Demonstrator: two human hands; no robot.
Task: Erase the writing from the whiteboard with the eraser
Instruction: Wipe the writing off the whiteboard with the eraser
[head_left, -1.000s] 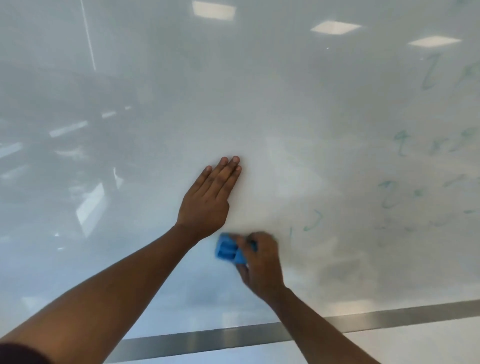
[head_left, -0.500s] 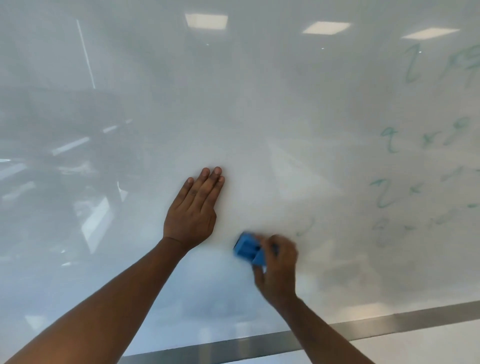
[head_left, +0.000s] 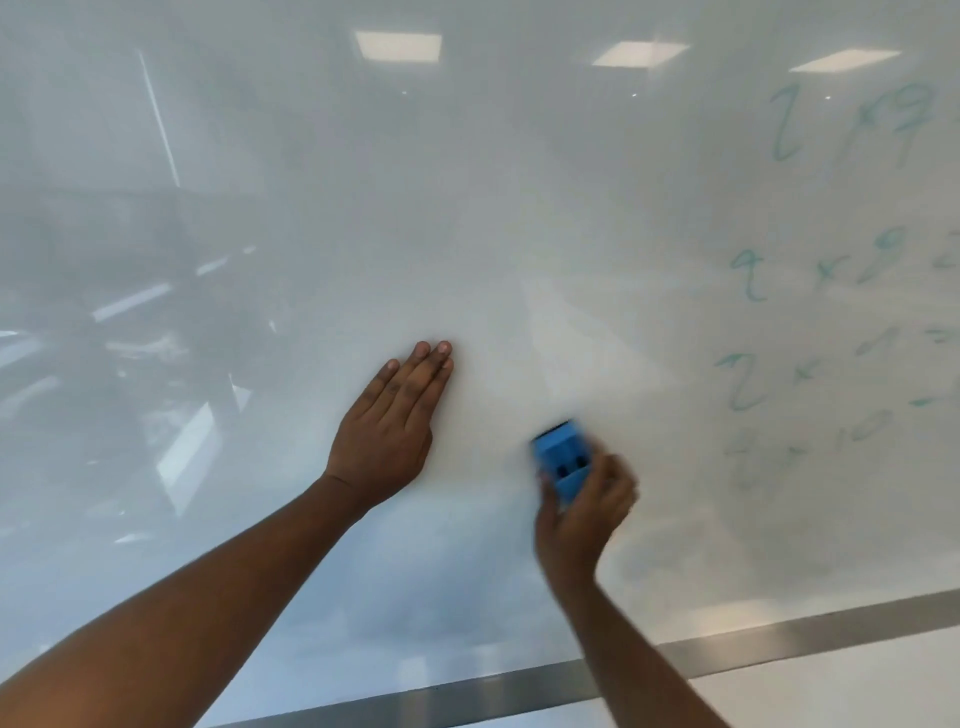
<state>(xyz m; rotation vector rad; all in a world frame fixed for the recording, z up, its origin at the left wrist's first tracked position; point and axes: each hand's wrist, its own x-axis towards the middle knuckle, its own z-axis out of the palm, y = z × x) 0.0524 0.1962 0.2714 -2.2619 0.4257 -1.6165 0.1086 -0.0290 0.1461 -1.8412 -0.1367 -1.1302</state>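
A glossy whiteboard (head_left: 493, 234) fills the view. Faint green writing (head_left: 810, 291), rows of digits and multiplication signs, covers its right part; lower rows look smeared. My right hand (head_left: 584, 512) grips a blue eraser (head_left: 563, 460) and presses it against the board, left of the writing; the hand is motion-blurred. My left hand (head_left: 392, 428) lies flat on the board with fingers together, to the left of the eraser and apart from it.
A metal frame strip (head_left: 779, 629) runs along the board's lower edge, with pale wall below it. Ceiling lights (head_left: 399, 45) and room furniture are reflected in the board's left and upper parts.
My right hand has swept the eraser to the right and slightly up, and the green mark near it has gone. My left hand stays flat on the board.
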